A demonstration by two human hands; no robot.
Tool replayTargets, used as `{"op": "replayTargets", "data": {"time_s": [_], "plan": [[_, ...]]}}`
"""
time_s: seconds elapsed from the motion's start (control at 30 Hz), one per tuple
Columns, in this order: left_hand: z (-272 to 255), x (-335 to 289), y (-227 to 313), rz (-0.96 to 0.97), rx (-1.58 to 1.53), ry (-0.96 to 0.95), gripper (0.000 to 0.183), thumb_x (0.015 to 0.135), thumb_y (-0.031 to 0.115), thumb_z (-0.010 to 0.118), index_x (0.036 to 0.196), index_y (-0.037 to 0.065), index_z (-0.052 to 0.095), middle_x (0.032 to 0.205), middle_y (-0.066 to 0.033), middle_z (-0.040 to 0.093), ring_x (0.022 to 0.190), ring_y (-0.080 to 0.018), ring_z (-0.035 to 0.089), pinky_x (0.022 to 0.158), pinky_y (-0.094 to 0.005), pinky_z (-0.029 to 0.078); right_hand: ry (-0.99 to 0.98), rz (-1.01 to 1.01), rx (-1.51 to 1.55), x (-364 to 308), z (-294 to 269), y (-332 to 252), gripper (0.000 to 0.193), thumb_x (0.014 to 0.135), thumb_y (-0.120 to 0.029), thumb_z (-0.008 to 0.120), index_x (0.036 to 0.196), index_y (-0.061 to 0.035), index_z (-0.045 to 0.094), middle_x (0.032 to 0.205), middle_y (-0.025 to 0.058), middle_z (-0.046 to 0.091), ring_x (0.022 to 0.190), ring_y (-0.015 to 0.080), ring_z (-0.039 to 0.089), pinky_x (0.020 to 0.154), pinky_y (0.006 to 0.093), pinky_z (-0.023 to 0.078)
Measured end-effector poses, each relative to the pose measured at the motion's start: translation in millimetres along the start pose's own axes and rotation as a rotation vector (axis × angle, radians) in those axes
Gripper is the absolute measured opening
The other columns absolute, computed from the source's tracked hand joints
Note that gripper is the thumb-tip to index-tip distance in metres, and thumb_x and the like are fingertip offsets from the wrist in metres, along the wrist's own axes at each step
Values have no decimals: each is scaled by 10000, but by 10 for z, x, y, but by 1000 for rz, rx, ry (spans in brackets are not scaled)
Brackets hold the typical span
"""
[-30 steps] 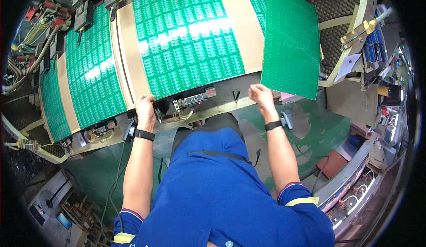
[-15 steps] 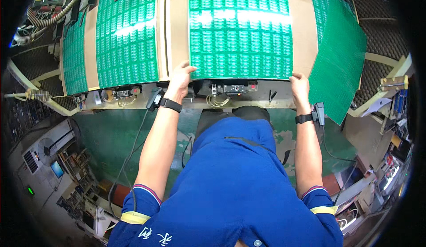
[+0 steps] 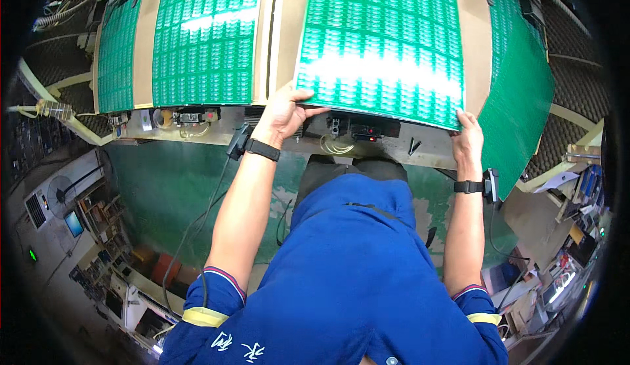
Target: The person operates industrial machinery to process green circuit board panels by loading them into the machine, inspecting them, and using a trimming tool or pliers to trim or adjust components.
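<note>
A large green circuit-board panel (image 3: 384,40) with rows of small repeated outlines lies in front of me, its near edge raised off the tan board beneath. My left hand (image 3: 283,114) grips the near left corner, thumb on top and a finger stretched along the underside. At the near right corner, my right hand (image 3: 467,141) pinches the panel with the thumb on its face. The fingers underneath are partly hidden. Bright glare crosses the panel's surface.
Similar green panels (image 3: 205,43) lie to the left on tan backing (image 3: 146,43). Another green sheet (image 3: 518,102) hangs askew over the right side. Small control units with lights (image 3: 373,132) sit under the table's front edge. Cables run from black wrist straps (image 3: 262,149) on both arms.
The panel's near edge has risen and come slightly towards me, tilting the glare nearer. My left fingers have slid further under its corner. The whole view has shifted a little.
</note>
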State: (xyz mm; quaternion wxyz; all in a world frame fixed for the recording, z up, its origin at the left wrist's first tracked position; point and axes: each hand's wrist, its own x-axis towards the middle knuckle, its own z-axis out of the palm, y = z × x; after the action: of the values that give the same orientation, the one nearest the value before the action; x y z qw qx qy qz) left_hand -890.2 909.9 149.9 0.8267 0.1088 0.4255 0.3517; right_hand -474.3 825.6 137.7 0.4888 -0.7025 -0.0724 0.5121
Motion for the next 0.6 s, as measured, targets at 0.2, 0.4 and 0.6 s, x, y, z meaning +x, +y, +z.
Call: {"op": "replayTargets", "data": {"time_s": [0.2, 0.4, 0.6], "plan": [[-41, -90, -98, 24, -6, 67, 390, 830, -105, 503, 1212, -27, 510, 1106, -164, 642, 998, -280, 643, 893, -481, 559, -27, -21, 11, -85, -35, -94, 83, 942, -182, 661, 962, -127, 603, 881, -18, 652, 780, 114, 595, 722, 325, 442], [-108, -49, -117, 0, 104, 117, 267, 833, -102, 542, 1084, -12, 555, 999, -151, 655, 894, -254, 658, 821, -419, 572, -26, -7, -43, -76, -49, -119, 93, 946, -190, 660, 947, -127, 591, 865, -21, 642, 765, 109, 588, 704, 311, 431], [-109, 24, -189, 26, 167, 201, 193, 857, -15, 661, 1035, 26, 597, 911, -71, 662, 812, -165, 635, 738, -328, 546, -34, -32, -61, -99, -29, -153, 106, 948, -196, 661, 926, -119, 592, 837, -23, 644, 723, 103, 584, 676, 301, 431]]}}
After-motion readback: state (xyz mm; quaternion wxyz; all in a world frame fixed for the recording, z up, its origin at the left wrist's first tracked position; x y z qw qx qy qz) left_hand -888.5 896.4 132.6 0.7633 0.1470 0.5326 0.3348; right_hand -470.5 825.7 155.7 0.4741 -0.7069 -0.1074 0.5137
